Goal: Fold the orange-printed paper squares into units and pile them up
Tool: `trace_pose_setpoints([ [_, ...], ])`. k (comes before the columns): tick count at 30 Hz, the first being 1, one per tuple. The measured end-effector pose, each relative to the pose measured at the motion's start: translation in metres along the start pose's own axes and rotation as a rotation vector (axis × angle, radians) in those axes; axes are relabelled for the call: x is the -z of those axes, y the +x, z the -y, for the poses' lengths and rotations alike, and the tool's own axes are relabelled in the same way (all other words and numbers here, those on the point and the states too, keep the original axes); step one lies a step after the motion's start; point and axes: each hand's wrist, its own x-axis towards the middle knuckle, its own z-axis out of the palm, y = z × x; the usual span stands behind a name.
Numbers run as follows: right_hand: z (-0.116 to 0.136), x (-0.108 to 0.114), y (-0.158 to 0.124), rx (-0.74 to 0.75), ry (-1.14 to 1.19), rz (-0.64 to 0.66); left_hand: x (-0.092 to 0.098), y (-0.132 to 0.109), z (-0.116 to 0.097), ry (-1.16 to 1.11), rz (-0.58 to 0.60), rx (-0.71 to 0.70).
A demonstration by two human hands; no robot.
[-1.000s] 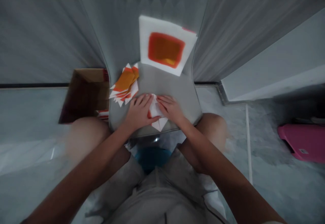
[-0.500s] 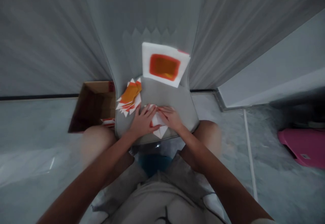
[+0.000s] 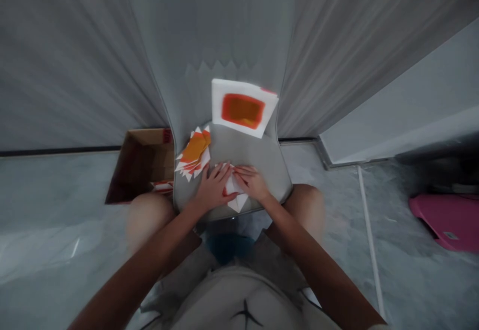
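Lying on the chair seat (image 3: 247, 151), white-and-red folded paper (image 3: 232, 186) points to six o'clock under the spread left hand (image 3: 212, 190) and bunched right hand (image 3: 255, 184), any pinch there unclear, with red-and-white pieces (image 3: 163, 186) inside a cardboard box (image 3: 147, 136) at nine, an orange-and-white stack (image 3: 194, 152) at ten, an orange-centred white sheet (image 3: 244, 109) at twelve.

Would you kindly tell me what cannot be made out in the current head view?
Head view: folded white and red paper, partly covered by the left hand and right hand.
Head view: lower pieces of the orange and white paper pile, hidden by upper ones.
Head view: curved pink object, cut off by the right edge.
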Motion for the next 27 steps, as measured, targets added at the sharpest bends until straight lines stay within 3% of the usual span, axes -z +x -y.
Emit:
trace_pose_setpoints([
  [18,-0.0003,-0.0045,-0.0018,-0.011,-0.007,-0.043,0.0025,0.0036,0.0058,0.027,-0.018,-0.061],
  [27,-0.0018,-0.007,-0.0029,-0.009,-0.023,-0.035,0.0018,0.0061,0.0078,0.019,0.033,-0.036],
])
